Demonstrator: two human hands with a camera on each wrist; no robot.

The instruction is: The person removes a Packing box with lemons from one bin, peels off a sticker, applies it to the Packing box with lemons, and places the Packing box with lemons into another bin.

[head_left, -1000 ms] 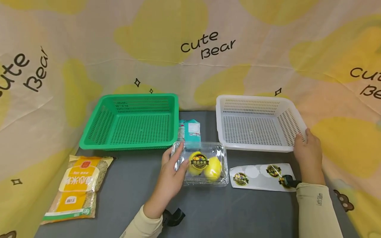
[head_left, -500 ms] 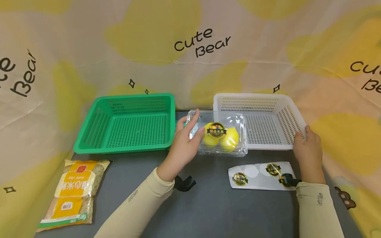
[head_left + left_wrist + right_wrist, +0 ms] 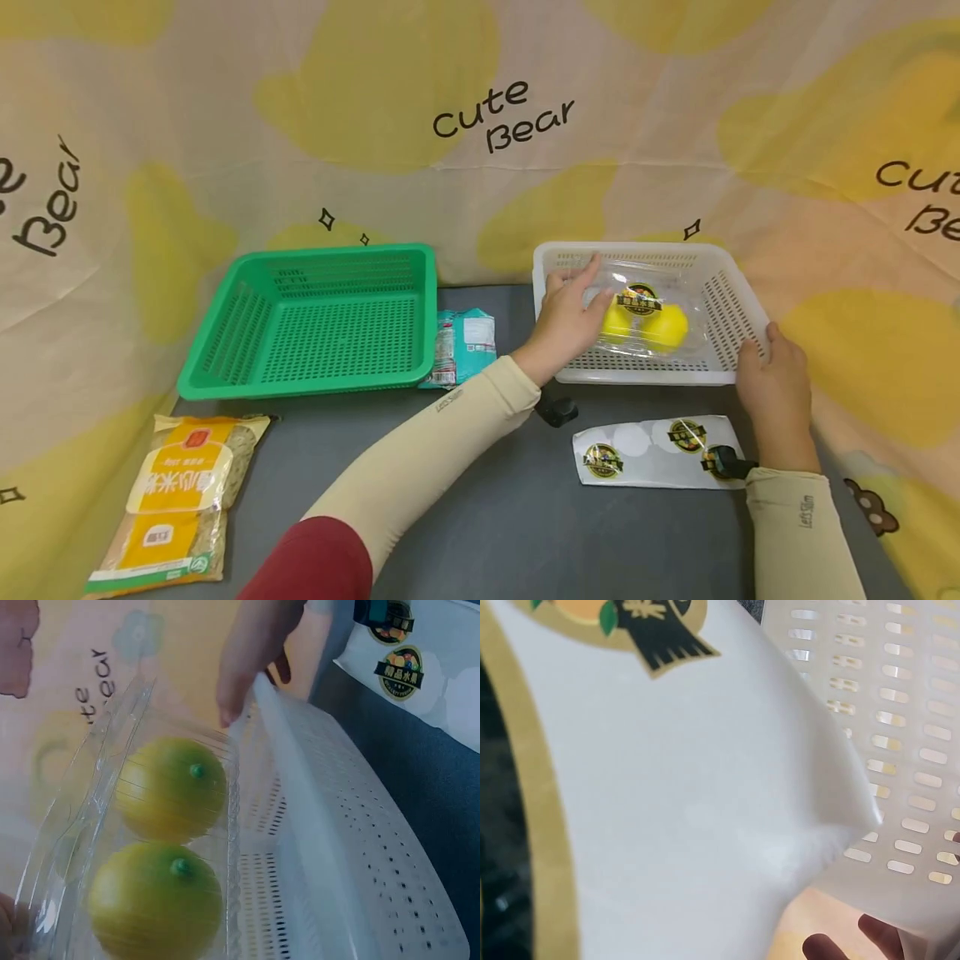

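Note:
My left hand (image 3: 566, 321) grips the left end of a clear plastic fruit box (image 3: 637, 298) with a black and gold label. Two yellow fruits (image 3: 665, 327) lie inside it; in the left wrist view each fruit (image 3: 172, 787) shows a green stem end. The box is over the white basket (image 3: 645, 377), inside its rim outline in the head view and slightly tilted. My right hand (image 3: 776, 400) holds that basket's front right corner, thumb on the inner side. In the right wrist view, a sticker sheet (image 3: 690, 787) covers most of the basket wall, and fingertips show at the bottom.
A green basket (image 3: 307, 390) stands at the back left. Beside it lies a teal packet (image 3: 468, 346). A yellow bag of grain (image 3: 180, 500) is at the front left. The label sheet (image 3: 637, 454) lies in front of the white basket, partly under the right wrist's camera.
My left hand has carried the fruit box from the middle of the table, rightward and away from me, over the white basket. The right hand stays at the basket's corner.

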